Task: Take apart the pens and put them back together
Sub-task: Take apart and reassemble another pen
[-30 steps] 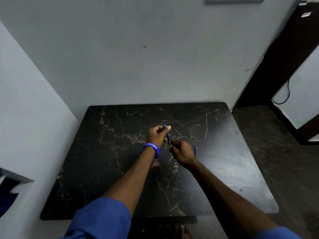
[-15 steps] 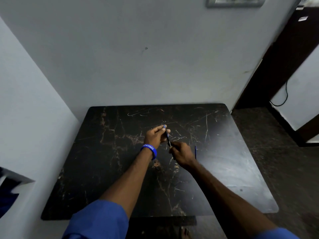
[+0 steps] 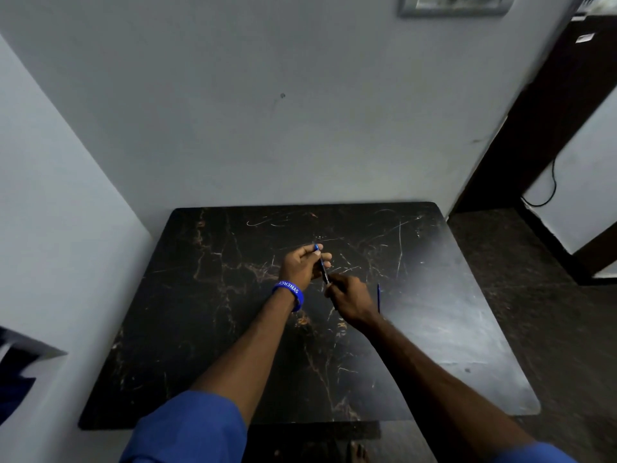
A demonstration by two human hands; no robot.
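Black marbled stone, scratched, forms the table top (image 3: 207, 329) under my view. My left hand (image 3: 302, 265), the one with the blue rubber wristband (image 3: 289, 294), is closed round the upper part of a slim dark pen with a blue end (image 3: 322, 264), held above the table centre. My right hand (image 3: 350, 297) pinches the pen's lower end, fingers closed on it. A thin blue rod (image 3: 378, 297) (probably a refill, too small to confirm) lies on the table just right of the right hand. My judgement: one pen is at least partly apart; whether this step is unscrewing or refitting, I cannot tell. Reassembly appears outstanding.
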